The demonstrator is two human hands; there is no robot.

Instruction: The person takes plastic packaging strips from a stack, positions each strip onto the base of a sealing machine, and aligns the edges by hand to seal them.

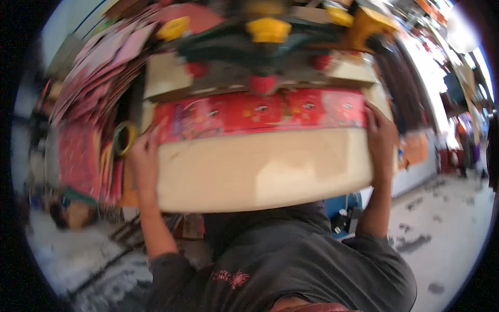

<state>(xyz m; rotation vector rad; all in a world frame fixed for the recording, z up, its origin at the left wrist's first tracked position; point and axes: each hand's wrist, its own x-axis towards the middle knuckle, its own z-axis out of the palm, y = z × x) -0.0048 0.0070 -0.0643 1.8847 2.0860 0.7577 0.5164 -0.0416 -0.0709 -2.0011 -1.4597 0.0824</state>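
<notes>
A red printed sheet [254,115] with several small dark-ringed holes lies across the cream work surface [218,169], under the front of a dark green machine [223,49] with yellow knobs and red tips. At the sheet's left end is my left hand [144,151], its fingers closed on the edge. My right hand [381,136] is at the right end, fingers closed on that edge. Motion blurs the hands and the sheet a little. The middle red tip of the machine stands close above the sheet's far edge.
Pink and red sheets [99,73] are stacked at the left, above more red printed pieces [78,158]. A yellow tape roll [125,138] stands beside my left hand. Cream blocks [169,78] flank the machine. At the lower right is a stained floor [442,229].
</notes>
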